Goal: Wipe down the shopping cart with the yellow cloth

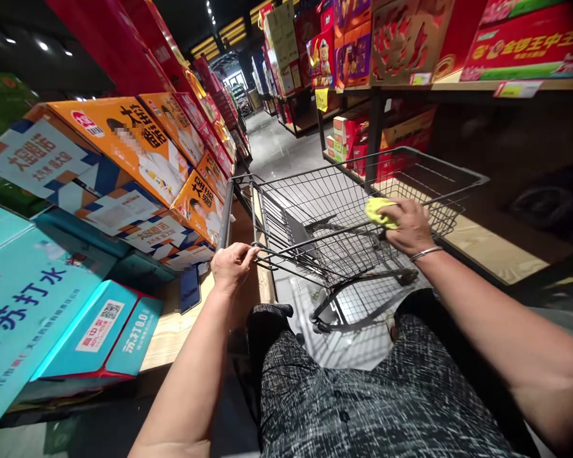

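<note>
A wire shopping cart (310, 203) stands before my knees, turned sideways across the aisle, with its handle bar (226, 213) toward the left. My left hand (233, 267) is closed round the near corner of the cart's rim, close to the handle. In my right hand (408, 226) is a crumpled yellow cloth (381, 212), held against the near top rail of the basket. A bracelet circles that wrist. Through the mesh the basket shows no goods, only its grey flap (302, 238) and the floor beyond.
Orange cartons (124, 140) and turquoise boxes (76, 356) are stacked at left. A dark phone-like object (190, 289) lies on the wooden ledge (167, 337). Shelves with red gift boxes (525, 51) stand at right, above a low wooden shelf (496, 248). The aisle floor (281, 143) runs away ahead.
</note>
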Available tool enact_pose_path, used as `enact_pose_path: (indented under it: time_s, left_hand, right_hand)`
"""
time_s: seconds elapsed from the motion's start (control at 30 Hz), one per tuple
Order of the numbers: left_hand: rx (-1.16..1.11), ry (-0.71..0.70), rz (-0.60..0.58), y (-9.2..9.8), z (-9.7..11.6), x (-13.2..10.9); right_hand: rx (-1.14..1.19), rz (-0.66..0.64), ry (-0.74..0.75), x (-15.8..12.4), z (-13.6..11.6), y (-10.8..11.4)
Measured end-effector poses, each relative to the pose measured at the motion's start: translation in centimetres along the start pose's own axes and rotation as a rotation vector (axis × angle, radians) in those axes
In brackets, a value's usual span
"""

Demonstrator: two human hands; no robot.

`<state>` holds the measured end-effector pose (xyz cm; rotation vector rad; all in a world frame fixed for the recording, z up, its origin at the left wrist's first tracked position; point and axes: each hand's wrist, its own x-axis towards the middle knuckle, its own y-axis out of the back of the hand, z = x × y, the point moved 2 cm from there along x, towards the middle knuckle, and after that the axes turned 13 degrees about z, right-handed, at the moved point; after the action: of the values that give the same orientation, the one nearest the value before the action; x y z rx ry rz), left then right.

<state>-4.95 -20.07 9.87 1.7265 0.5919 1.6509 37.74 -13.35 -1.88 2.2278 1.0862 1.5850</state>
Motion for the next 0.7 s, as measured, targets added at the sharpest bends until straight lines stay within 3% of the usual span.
enact_pose_path:
  time_s: [0.1,0.17,0.27,0.4,0.5,0.6,0.7]
  left_hand:
    - [0.028,0.018,-0.033,0.1,-0.8,0.3]
    - [0.026,-0.012,-0.068,0.1,-1.0,0.5]
    - [0.020,-0.042,-0.104,0.0,-0.8,0.6]
    - [0.056,-0.029,-0.063,-1.0,0.7,0.5]
    - [0.002,-0.131,-0.138,-2.4,2.1,0.4]
    - [0.018,-0.196,-0.288,-3.4,2.5,0.4]
    - [0.086,-0.228,-0.367,-3.8,2.0,0.5]
  right_hand:
    - [-0.057,0.110,-0.103,-0.4,0.7,-0.3]
    - [-0.006,0.141,-0.096,-1.0,-1.3,-1.5]
    - [0.148,0.088,0.033,-2.3,-7.1,-4.0]
    - [0.452,-0.062,0.275,-3.2,-16.2,-6.5]
    - [0.589,-0.053,0.439,-3.3,-20.6,-8.2]
    - [0.543,-0.031,0.598,-4.5,-21.3,-10.8]
    - [0.420,-0.223,0.726,-7.8,-18.6,-13.8]
